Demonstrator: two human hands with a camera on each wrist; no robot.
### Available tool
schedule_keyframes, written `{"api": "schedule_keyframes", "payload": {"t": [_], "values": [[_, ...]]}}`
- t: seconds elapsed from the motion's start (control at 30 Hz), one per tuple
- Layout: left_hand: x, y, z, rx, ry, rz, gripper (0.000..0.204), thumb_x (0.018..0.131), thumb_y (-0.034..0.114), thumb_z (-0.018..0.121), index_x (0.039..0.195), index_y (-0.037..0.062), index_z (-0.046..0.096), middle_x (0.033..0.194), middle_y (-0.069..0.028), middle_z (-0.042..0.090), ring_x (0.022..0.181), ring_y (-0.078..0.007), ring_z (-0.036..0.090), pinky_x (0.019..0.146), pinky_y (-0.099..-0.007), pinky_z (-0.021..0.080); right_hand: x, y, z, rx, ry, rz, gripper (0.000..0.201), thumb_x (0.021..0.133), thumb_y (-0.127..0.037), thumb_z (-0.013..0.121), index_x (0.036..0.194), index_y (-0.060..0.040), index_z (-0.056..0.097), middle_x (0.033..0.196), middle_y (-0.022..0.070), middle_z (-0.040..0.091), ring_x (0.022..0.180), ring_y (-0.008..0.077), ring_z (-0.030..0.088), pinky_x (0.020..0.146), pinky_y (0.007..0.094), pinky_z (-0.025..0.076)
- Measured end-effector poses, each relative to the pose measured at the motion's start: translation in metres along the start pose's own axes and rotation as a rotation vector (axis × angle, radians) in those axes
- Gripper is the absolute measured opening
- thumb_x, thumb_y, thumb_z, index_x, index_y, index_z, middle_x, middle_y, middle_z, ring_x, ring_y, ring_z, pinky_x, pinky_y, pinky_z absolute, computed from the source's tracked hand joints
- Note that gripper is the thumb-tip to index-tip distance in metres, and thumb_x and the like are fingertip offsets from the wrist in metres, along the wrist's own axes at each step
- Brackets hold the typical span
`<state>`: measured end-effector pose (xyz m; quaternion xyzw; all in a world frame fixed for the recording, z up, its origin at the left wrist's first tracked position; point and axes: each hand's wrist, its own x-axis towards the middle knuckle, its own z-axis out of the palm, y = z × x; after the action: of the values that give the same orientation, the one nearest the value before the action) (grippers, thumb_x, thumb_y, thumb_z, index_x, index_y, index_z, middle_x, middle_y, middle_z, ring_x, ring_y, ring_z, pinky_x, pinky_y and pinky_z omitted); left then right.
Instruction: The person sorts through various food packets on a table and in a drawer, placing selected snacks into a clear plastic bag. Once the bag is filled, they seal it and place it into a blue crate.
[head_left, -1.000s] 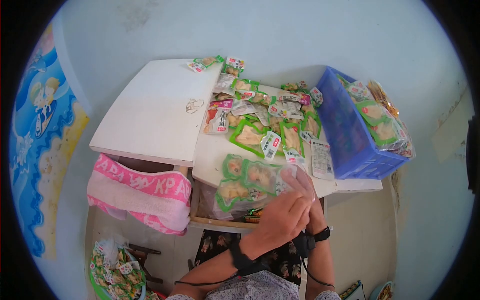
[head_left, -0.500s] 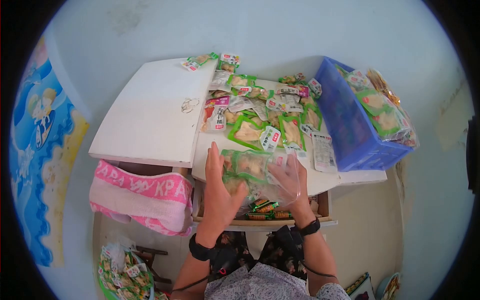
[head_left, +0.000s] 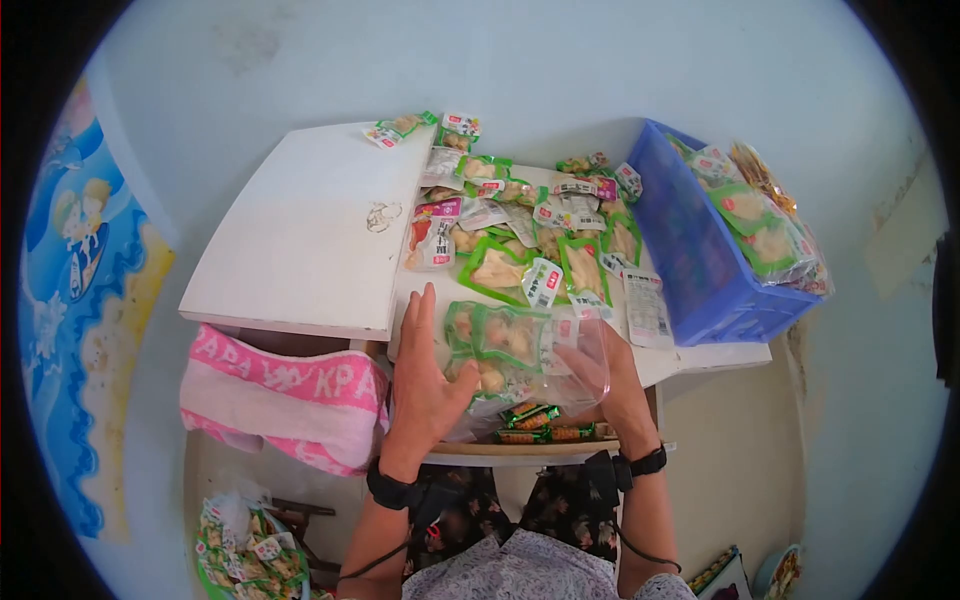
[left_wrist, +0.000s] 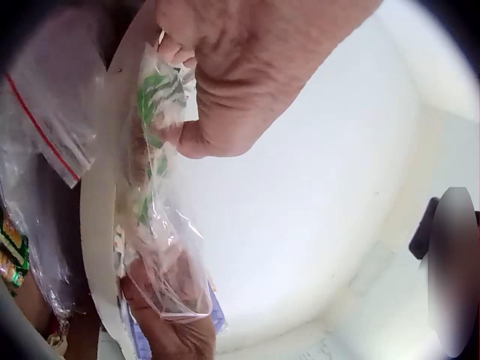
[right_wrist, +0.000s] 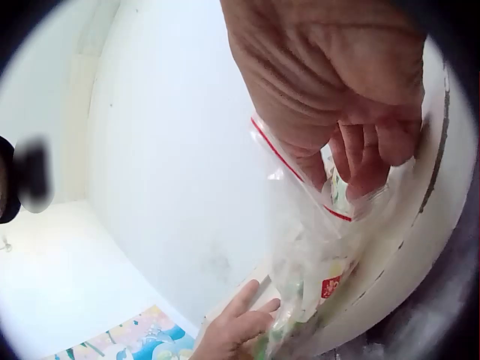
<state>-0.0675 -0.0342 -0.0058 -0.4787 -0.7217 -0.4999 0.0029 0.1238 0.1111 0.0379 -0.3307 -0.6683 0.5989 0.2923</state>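
Note:
A clear zip bag (head_left: 580, 365) with a red seal line holds several green-edged snack packets (head_left: 508, 335). It is held over the desk's front edge, above an open drawer. My left hand (head_left: 425, 385) grips the packet end from the left, thumb (left_wrist: 187, 140) on the near face and fingers on the far side. At the bag's mouth, my right hand (head_left: 622, 390) holds the plastic with curled fingers (right_wrist: 367, 176), partly seen through the film. The red seal strip (right_wrist: 289, 161) runs beside those fingers.
Loose snack packets (head_left: 500, 272) cover the desk's back half. A blue crate (head_left: 690, 270) full of packets stands at right. Small green-wrapped snacks (head_left: 530, 415) lie in the drawer. A pink towel (head_left: 285, 400) hangs at left, above a basin of packets (head_left: 250, 545).
The hands were close together at the bag's right end. The left hand then moved to the packet end, and the hands are now apart with the bag between them.

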Motion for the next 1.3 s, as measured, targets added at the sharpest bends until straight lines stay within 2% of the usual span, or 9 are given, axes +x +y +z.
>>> {"api": "schedule_keyframes", "payload": {"t": [0.23,0.4,0.5,0.57,0.77,0.87,1.07,1.17,1.3], "values": [[0.015,0.008,0.002,-0.399,-0.147,-0.173,0.105,0.079,0.018,0.080,0.162,0.0021,0.019,0.155,-0.0277,0.035,0.140,-0.0420,0.043,0.116,-0.0451,0.037,0.016,0.062,0.001,-0.282,0.037,-0.493,0.027,0.088,-0.010,0.079,0.101,-0.0003,0.057,0.085,0.0039,0.064,0.079,0.0092,0.060,0.067,0.0264,0.050],[0.020,0.014,0.013,-0.268,-0.019,-0.165,0.109,0.076,0.022,0.088,0.162,0.0031,0.023,0.144,-0.0226,0.045,0.129,-0.0359,0.052,0.107,-0.0424,0.045,0.027,0.073,0.010,-0.251,0.034,-0.463,0.032,0.083,-0.007,0.081,0.112,-0.0074,0.069,0.097,0.0111,0.056,0.083,0.0230,0.061,0.070,0.0321,0.052],[0.019,0.005,0.026,-0.135,0.039,-0.038,0.106,0.076,0.021,0.088,0.161,0.0030,0.027,0.141,-0.0226,0.048,0.127,-0.0349,0.055,0.104,-0.0420,0.047,0.033,0.068,0.015,-0.258,0.067,-0.412,0.030,0.092,-0.011,0.074,0.120,-0.0042,0.065,0.098,0.0113,0.060,0.084,0.0182,0.061,0.069,0.0326,0.052],[0.025,0.012,0.022,-0.144,-0.008,-0.102,0.103,0.077,0.019,0.088,0.160,0.0026,0.029,0.139,-0.0231,0.051,0.127,-0.0345,0.055,0.103,-0.0419,0.047,0.023,0.037,0.024,-0.047,0.052,-0.108,0.031,0.098,-0.014,0.069,0.125,-0.0019,0.062,0.096,0.0109,0.064,0.082,0.0152,0.060,0.071,0.0332,0.052],[0.028,0.008,0.027,-0.196,0.056,-0.131,0.101,0.077,0.014,0.087,0.159,0.0022,0.030,0.136,-0.0243,0.055,0.126,-0.0356,0.057,0.105,-0.0416,0.046,0.019,0.040,0.026,-0.345,0.184,-0.413,0.036,0.101,-0.016,0.065,0.133,-0.0021,0.057,0.092,0.0079,0.071,0.077,0.0135,0.062,0.072,0.0311,0.052],[0.027,-0.001,0.032,-0.214,0.089,-0.143,0.101,0.078,0.014,0.086,0.160,0.0016,0.029,0.134,-0.0236,0.057,0.123,-0.0330,0.059,0.104,-0.0407,0.047,0.002,0.036,0.017,-0.446,0.069,-0.267,0.031,0.099,-0.010,0.064,0.129,-0.0028,0.062,0.091,0.0076,0.070,0.081,0.0130,0.062,0.071,0.0298,0.051],[0.034,0.000,0.027,-0.264,0.049,-0.173,0.099,0.079,0.016,0.086,0.159,0.0008,0.029,0.132,-0.0217,0.059,0.117,-0.0266,0.061,0.100,-0.0379,0.050,-0.001,0.045,-0.002,-0.246,-0.174,-0.197,0.031,0.090,0.000,0.064,0.119,-0.0087,0.070,0.068,0.0029,0.052,0.059,0.0128,0.048,0.055,0.0311,0.040],[0.039,-0.002,0.023,-0.257,0.009,-0.232,0.100,0.079,0.019,0.087,0.159,0.0007,0.030,0.132,-0.0220,0.059,0.118,-0.0274,0.060,0.102,-0.0379,0.049,0.000,0.043,-0.005,-0.059,-0.164,-0.185,0.027,0.090,0.003,0.064,0.113,-0.0062,0.072,0.068,-0.0070,0.045,0.059,0.0005,0.036,0.053,0.0219,0.028],[0.039,-0.003,0.026,-0.261,0.017,-0.240,0.100,0.079,0.021,0.087,0.158,0.0005,0.030,0.132,-0.0212,0.058,0.118,-0.0277,0.060,0.103,-0.0382,0.048,-0.002,0.028,-0.011,-0.230,-0.126,-0.196,0.031,0.085,0.003,0.068,0.113,-0.0081,0.072,0.078,-0.0018,0.056,0.061,0.0070,0.044,0.056,0.0255,0.037]]}}
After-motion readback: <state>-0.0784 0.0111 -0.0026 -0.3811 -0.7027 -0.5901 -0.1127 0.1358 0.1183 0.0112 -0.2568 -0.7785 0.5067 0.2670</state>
